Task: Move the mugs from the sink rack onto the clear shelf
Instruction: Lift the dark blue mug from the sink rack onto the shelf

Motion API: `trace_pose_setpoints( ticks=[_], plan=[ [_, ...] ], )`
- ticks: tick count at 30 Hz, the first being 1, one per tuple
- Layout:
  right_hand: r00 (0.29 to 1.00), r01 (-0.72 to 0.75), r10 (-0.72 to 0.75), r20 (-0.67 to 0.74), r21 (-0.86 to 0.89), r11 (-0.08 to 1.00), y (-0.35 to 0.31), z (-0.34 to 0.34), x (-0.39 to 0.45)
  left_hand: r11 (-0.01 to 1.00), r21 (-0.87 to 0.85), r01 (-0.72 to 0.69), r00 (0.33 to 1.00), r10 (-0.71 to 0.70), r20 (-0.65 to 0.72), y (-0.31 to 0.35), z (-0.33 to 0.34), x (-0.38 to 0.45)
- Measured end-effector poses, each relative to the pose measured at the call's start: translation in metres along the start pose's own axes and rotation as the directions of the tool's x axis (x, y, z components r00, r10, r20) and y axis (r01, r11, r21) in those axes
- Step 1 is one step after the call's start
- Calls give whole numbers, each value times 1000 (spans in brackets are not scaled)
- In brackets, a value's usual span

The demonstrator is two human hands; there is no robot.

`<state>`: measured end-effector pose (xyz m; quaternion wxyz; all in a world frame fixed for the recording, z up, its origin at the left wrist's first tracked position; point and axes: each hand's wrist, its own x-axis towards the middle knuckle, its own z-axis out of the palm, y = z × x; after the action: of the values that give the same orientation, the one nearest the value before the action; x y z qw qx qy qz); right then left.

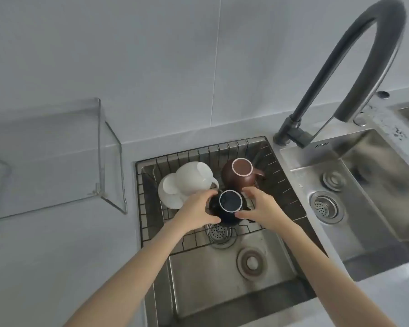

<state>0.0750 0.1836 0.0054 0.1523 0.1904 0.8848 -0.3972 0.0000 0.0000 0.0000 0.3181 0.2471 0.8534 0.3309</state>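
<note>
A black wire rack (pixel 279 182) sits across the back of the left sink basin. In it, upside down, are a dark blue mug (pixel 230 201), a brown mug (pixel 240 175) behind it, and two white mugs (pixel 191 179) (pixel 169 194) to the left. My left hand (pixel 198 208) and my right hand (pixel 260 206) wrap the dark blue mug from either side, fingers touching its walls. The clear shelf (pixel 57 161) stands on the counter to the left of the sink with nothing on it.
A tall dark faucet (pixel 354 67) arches over the divider between the two steel basins. The right basin (pixel 364 185) has a drain strainer (pixel 325 206). Another strainer (pixel 219 232) lies under the rack's front edge. Grey counter (pixel 57 256) lies below the shelf.
</note>
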Motion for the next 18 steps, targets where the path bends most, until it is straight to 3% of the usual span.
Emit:
trace_pose_setpoints(
  ticks=[6,18],
  plan=[
    [997,-19,17,79,26,999,17,6,7,1000,15,-10,1000,10,-12,-6,17,15],
    [1000,-15,14,6,49,999,18,6,11,999,3,-32,998,33,-58,-9,20,16]
  ],
)
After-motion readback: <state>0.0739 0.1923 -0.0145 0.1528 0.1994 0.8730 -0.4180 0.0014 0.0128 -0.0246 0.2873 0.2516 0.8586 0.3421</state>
